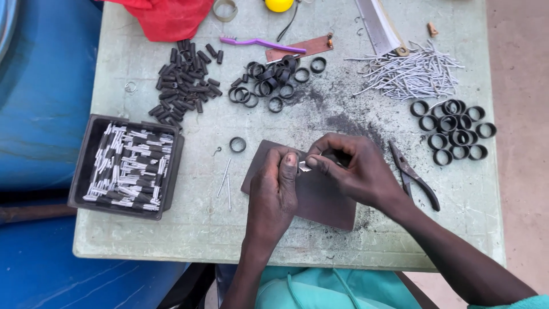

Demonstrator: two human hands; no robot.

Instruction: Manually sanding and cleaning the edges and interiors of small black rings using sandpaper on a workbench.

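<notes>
Brown plate (320,200) lies flat at the near table (171,229) edge, both hands over it. Left hand (273,194) and right hand (357,169) meet fingertip to fingertip, each pinched closed on a small silver pin piece (304,166) held just above the plate. Pliers (413,174) lie just right of the right hand. Two loose pins (226,183) and one black ring (238,144) sit left of the plate. Black tray (80,171) of finished pieces at the left edge. Farther out: black tube pile (186,77), black ring pile (269,77), grey pin heap (409,74), second ring cluster (452,130). Purple toothbrush (260,43) and red cloth (166,17) at the far edge.
</notes>
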